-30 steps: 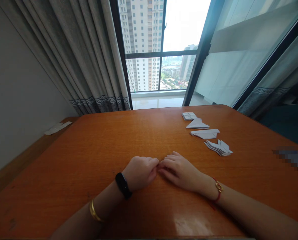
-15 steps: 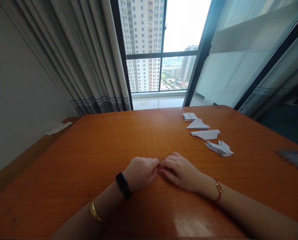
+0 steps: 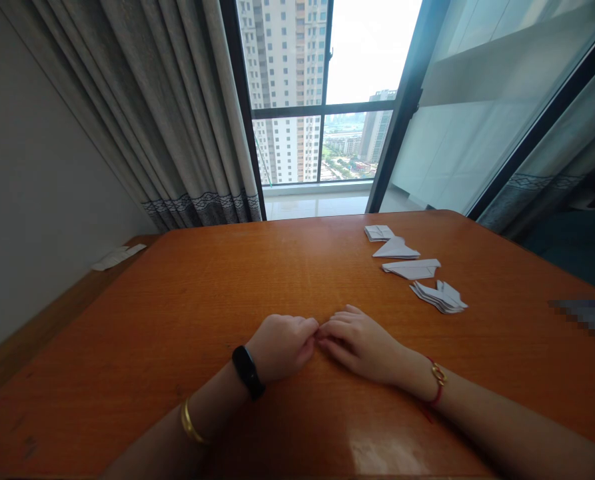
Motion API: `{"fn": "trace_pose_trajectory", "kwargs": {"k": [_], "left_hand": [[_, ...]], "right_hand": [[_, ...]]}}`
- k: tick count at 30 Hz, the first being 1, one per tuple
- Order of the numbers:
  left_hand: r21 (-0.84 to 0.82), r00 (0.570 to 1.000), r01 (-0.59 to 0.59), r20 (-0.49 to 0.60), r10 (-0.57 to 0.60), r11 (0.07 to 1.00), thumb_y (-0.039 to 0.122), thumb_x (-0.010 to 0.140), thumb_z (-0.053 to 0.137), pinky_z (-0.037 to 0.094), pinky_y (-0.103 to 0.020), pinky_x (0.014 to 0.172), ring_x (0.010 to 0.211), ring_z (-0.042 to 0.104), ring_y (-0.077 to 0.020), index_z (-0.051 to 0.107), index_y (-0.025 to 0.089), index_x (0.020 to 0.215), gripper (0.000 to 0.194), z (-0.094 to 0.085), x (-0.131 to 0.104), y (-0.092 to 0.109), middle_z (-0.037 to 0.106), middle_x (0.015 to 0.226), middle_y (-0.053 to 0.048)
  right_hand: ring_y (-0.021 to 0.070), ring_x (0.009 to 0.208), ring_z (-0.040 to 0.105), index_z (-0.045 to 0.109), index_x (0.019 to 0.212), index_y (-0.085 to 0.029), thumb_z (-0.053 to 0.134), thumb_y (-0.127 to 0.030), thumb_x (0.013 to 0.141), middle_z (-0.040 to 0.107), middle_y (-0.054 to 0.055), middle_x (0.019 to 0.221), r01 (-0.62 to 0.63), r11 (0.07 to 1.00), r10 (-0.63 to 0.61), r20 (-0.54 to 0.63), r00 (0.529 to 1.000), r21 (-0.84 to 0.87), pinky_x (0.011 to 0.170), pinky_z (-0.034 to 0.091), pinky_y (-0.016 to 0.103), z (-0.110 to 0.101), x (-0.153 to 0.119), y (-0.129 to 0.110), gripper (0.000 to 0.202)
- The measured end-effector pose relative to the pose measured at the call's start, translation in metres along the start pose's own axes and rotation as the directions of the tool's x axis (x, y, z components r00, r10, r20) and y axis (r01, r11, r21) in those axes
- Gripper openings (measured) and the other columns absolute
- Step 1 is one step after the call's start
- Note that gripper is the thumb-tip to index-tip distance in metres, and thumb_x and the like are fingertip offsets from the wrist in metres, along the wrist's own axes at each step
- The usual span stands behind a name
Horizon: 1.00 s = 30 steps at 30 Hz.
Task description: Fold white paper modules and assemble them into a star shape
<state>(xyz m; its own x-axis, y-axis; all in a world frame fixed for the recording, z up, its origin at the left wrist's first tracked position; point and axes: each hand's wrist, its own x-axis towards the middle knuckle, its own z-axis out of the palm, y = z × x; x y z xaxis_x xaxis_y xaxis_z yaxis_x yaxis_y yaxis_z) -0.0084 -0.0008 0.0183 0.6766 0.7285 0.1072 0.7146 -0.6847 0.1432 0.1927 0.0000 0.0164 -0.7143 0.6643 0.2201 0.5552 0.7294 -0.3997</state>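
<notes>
Left hand (image 3: 284, 347) and right hand (image 3: 361, 345) meeting at the fingertips, mid-table (image 3: 217, 280).
Left: black wristband (image 3: 248, 372), fingers curled together; can't tell if anything's pinched. Right: palm down, fingers loosely bent, grip also hidden. Further right, apart from both hands: folded square (image 3: 378, 233), pointed fold (image 3: 396, 249), long fold (image 3: 412, 269) and layered paper pile (image 3: 440, 298), all white, on the table in a row angling toward the person.

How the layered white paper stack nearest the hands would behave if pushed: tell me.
The layered white paper stack is probably light, since it looks like just folded paper. Its edges show separate layers, so they may slip apart under a sideways push. Lying low on the shiny table, it would likely slide rather than roll.
</notes>
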Motion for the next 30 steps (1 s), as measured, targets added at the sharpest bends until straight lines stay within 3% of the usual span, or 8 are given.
{"fn": "trace_pose_trajectory", "kwargs": {"k": [30], "left_hand": [[0.016,0.999,0.006,0.050,-0.007,1.000,0.023,0.088,0.044,0.042,-0.027,0.059,0.069,0.063,-0.0180,0.055,0.020,0.081,0.014,0.0020,0.0011,-0.0021,0.067,0.078,-0.001]], "right_hand": [[0.0147,0.075,0.063,0.065,0.088,-0.019,0.047,-0.025,0.093,0.070,0.002,0.080,-0.024,0.999,0.026,0.085,0.996,-0.029,0.078,0.038,0.029,-0.0014,0.0017,-0.0011,0.019]]}}
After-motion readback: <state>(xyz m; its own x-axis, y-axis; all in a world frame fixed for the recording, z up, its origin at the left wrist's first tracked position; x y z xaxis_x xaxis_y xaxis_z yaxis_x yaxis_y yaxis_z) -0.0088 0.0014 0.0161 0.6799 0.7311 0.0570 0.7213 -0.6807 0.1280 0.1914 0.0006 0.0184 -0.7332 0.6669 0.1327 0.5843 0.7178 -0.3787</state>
